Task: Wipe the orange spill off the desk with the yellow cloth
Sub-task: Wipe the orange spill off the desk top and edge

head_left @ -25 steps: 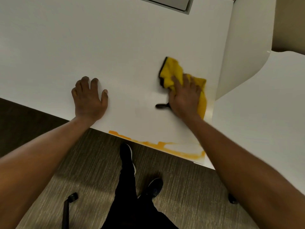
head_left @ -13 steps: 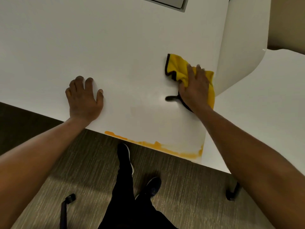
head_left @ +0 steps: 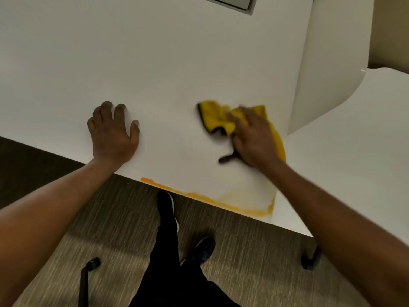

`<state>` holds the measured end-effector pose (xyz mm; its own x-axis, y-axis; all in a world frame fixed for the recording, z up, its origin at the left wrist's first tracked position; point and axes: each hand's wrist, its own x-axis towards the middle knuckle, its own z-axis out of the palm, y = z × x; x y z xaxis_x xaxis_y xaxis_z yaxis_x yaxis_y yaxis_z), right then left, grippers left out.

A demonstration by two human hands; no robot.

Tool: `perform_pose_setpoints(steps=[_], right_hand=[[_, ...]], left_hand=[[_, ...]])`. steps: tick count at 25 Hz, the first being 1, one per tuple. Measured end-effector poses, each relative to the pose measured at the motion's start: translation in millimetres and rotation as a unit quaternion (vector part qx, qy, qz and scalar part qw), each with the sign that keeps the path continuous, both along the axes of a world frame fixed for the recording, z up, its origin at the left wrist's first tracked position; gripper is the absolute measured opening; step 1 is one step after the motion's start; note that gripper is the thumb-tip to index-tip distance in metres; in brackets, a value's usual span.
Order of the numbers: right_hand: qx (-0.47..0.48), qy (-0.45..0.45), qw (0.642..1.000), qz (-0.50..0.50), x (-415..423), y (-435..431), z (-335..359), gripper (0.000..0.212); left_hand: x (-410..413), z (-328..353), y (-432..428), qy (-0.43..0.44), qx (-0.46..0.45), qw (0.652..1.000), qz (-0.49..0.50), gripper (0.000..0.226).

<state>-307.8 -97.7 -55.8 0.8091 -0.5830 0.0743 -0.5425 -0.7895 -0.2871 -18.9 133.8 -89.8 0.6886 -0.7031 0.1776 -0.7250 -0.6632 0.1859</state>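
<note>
Meanwhile, at the centre right of the frame, my right hand (head_left: 252, 138) presses flat on the yellow cloth (head_left: 218, 117), fingers spread over the bunched fabric rather than curled around it; the hand and cloth are blurred. The cloth's dark edging shows at its left side, and a dark loop pokes out from under my palm toward the lower left. My left hand (head_left: 112, 135) lies open at centre left, palm down on the white desk (head_left: 155, 63), fingers splayed, holding nothing. The orange spill (head_left: 199, 197) runs as a thin band along the desk's near edge, below and between my hands, thickening toward the lower-right corner of the desktop, well apart from the cloth. A faint orange smear arcs just above it. Below the desk, my dark trousers and shoes (head_left: 204, 249) stand on grey carpet (head_left: 254, 251).
</note>
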Motion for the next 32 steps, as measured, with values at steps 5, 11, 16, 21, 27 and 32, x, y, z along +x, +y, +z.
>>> perform_pose_setpoints(steps=[5, 11, 16, 21, 27, 32], right_hand=[[-0.016, 0.043, 0.981, -0.190, 106, -24, 2, 0.058], [-0.034, 0.013, 0.998, 0.048, 51, 101, -9, 0.063], [-0.089, 0.076, 0.987, -0.113, -2, 6, 1, 0.057], [-0.046, 0.110, 0.959, -0.259, 88, -54, 6, 0.053], [-0.059, 0.045, 0.996, -0.056, 75, 68, -3, 0.049], [-0.071, 0.063, 0.995, -0.005, -7, 39, -3, 0.053]], left_hand=[[0, 0, 0, 0.002, 0.001, 1.000, 0.002, 0.053], [0, 0, 0, -0.001, -0.009, 1.000, -0.001, 0.054], [1, 0, -1, -0.006, -0.004, 1.000, 0.001, 0.054], [0, 0, -1, -0.011, 0.002, 1.000, 0.001, 0.055], [-1, 3, -1, 0.002, 0.000, 1.000, 0.006, 0.056], [-1, 0, -1, -0.002, -0.004, 1.000, 0.004, 0.055]])
